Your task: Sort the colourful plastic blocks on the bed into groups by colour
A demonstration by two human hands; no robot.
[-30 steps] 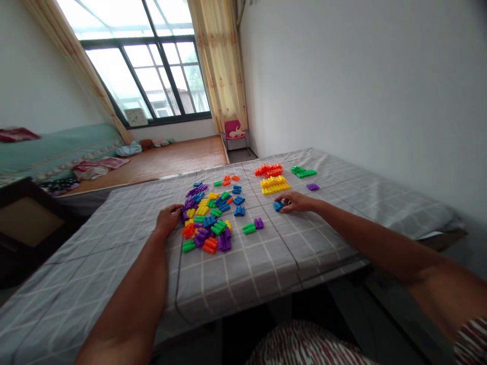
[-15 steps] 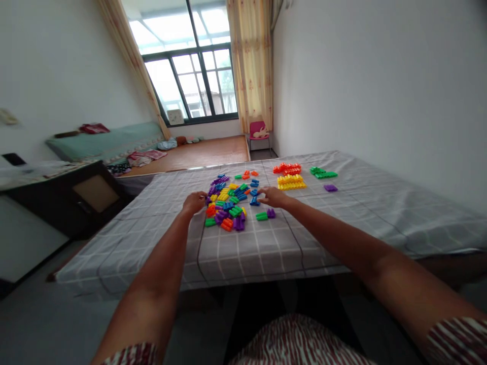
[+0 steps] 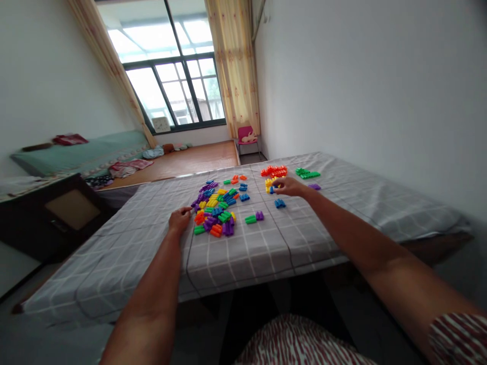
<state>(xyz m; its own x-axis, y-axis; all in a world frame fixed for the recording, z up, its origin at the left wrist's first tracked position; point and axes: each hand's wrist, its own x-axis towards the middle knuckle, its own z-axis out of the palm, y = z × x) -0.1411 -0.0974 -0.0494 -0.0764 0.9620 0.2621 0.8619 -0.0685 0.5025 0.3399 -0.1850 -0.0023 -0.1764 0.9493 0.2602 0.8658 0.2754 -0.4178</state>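
A mixed pile of colourful plastic building blocks [image 3: 213, 203] lies on a grey checked cloth [image 3: 236, 253]. My left hand [image 3: 180, 219] rests at the pile's left edge, its fingers loosely apart and partly hidden, with no block visible in it. To the right, my right hand [image 3: 289, 186] has its fingers closed at a small blue block [image 3: 271, 190], in front of a row of yellow blocks [image 3: 271, 181]. Below that hand sits another blue block [image 3: 279, 204]. A green block [image 3: 250, 219] and a purple block [image 3: 259, 216] lie side by side nearer me.
Red-orange blocks [image 3: 274, 171], joined green blocks [image 3: 307, 174] and a purple block [image 3: 314, 187] lie at the right. Beyond the cloth is a brown bed surface [image 3: 194, 158]. A dark cabinet [image 3: 64, 215] stands left, a pink chair [image 3: 245, 133] at the back.
My right hand has moved right, away from the pile. Two blue blocks from the pile's right side are now farther right. My left hand has drawn back slightly, and the view has shifted.
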